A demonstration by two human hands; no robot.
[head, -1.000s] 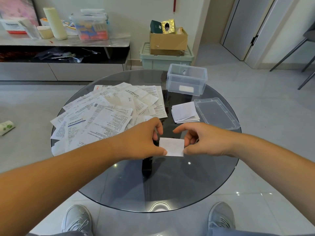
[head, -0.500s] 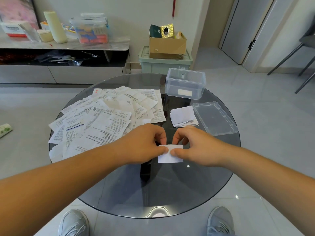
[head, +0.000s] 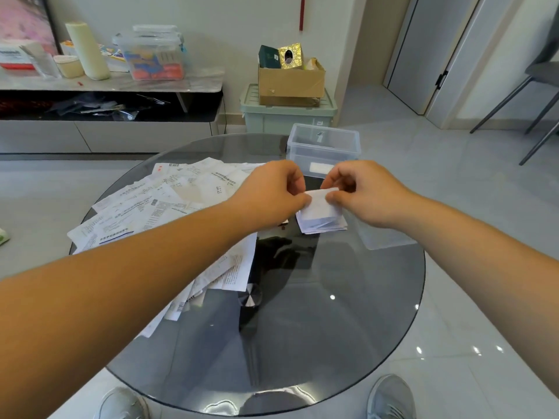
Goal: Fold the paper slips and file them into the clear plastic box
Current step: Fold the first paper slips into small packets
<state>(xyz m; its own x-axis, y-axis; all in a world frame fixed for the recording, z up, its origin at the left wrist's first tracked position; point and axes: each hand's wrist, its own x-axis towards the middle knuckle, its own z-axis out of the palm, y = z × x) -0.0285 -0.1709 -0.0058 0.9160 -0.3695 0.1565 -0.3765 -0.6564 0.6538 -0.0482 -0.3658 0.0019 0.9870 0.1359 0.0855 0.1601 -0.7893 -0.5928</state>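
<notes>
Both hands — L hand [head: 272, 195] & R hand [head: 363, 192] — pinch folded slip [head: 317, 199]

Single head-worn wide-angle view; faces forward and down over the glass table [head: 332, 343]; left hand [head: 272, 193] and right hand [head: 367, 192] close ahead.

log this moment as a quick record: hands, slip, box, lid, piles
clear box: open, far side of the glass table
folded stack: on the table, nearer than the box
lid: flat on the table right of the stack, partly behind an arm
unfolded slips: spread over the table's left half
folded slip: held over the folded stack, in front of the box
left hand: pinches the slip's left edge
right hand: pinches its right edge
</notes>
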